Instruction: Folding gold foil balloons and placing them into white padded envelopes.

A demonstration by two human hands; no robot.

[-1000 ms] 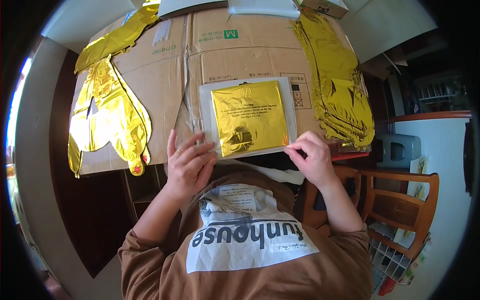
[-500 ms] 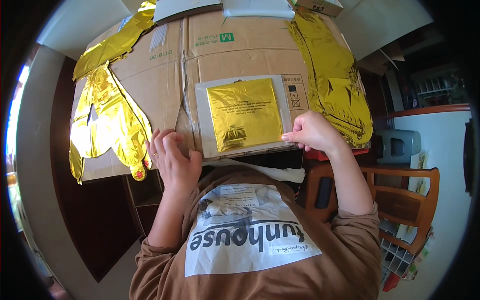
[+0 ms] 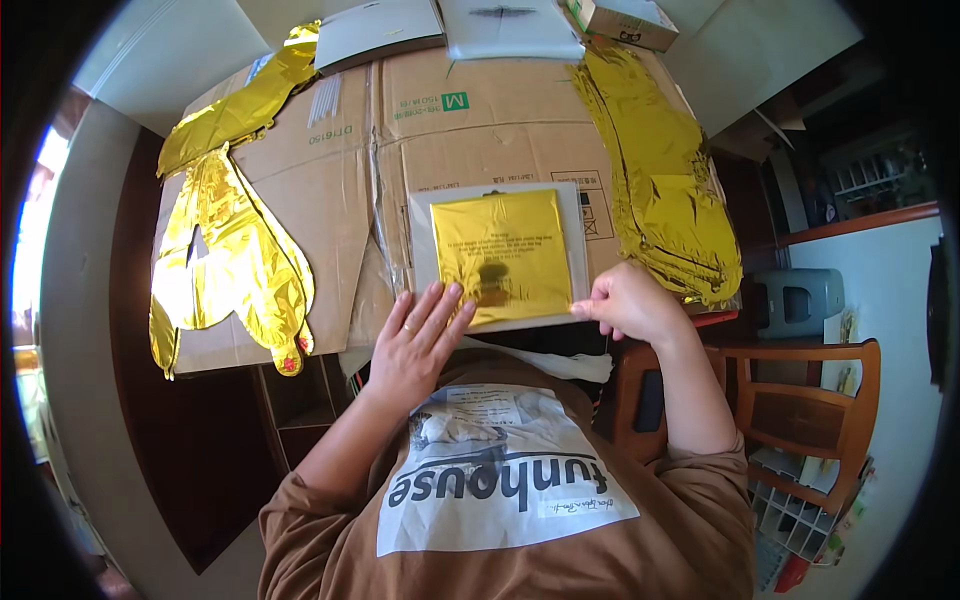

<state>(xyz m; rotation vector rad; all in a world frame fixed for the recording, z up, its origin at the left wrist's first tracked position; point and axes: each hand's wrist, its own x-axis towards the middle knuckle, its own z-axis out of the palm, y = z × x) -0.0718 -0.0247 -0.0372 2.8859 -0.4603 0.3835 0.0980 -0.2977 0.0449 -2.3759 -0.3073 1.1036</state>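
A square gold foil packet, folded flat in a clear plastic bag, lies on the cardboard near its front edge. Dark print runs across the packet's face. My left hand lies with fingers stretched out on the bag's lower left corner, fingertips over the gold foil. At the lower right corner, my right hand pinches the bag's edge between thumb and curled fingers.
Flattened cardboard covers the table. Gold foil balloons lie at the left, one with a red spot. Another long gold foil piece lies at the right. A white box, a clear bag and a small carton stand behind. A wooden chair is at right.
My left hand has moved right from the cardboard onto the bag's corner and flattened. The bag has slid slightly toward me and sits straighter. My right hand keeps its pinch.
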